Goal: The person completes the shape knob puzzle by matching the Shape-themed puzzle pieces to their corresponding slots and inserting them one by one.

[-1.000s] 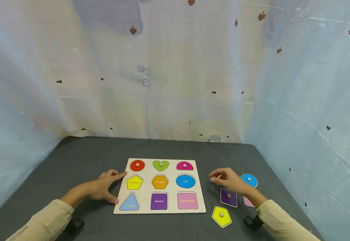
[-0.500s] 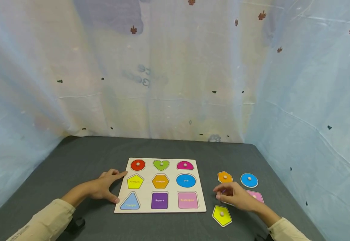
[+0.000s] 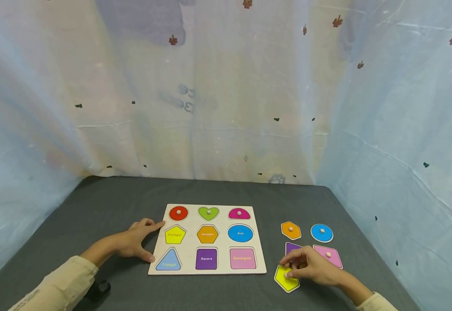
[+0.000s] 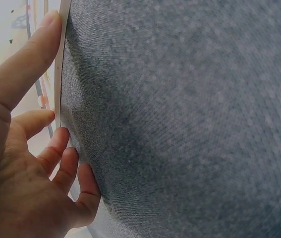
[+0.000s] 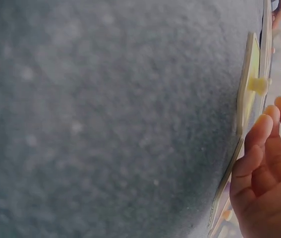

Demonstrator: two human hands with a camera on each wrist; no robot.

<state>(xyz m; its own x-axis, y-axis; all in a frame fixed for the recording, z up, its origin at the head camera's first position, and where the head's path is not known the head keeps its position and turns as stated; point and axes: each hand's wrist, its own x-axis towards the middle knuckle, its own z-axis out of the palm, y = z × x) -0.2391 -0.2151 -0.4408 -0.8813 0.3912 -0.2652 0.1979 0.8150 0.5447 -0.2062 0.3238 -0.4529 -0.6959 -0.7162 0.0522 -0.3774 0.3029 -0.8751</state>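
A white wooden shape puzzle board [image 3: 187, 248] lies on the dark table. My left hand [image 3: 132, 241] rests at its left side, thumb and index fingertip touching the edge; in the left wrist view, the board edge [image 4: 58, 84] meets those fingertips. On the right, my right hand [image 3: 313, 265] hovers at a yellow pentagon piece [image 3: 282, 283], fingers loosely bent beside its knob. In the right wrist view a small gap shows between the knob [image 5: 259, 86] and the fingers. Behind that hand a purple square piece [image 3: 291, 248] is partly hidden.
An orange hexagon piece [image 3: 290, 230], a blue oval piece [image 3: 321, 233] and a pink rectangle piece [image 3: 328, 255] lie on the grey tabletop [image 3: 124, 198]. A red circle [image 3: 178, 213], a green heart [image 3: 208, 213] and a magenta semicircle [image 3: 239, 214] with knobs sit in the board's top row.
My right hand has moved from over the orange hexagon, past the purple square, toward the front to the yellow pentagon. My left hand has stayed at the board's edge.
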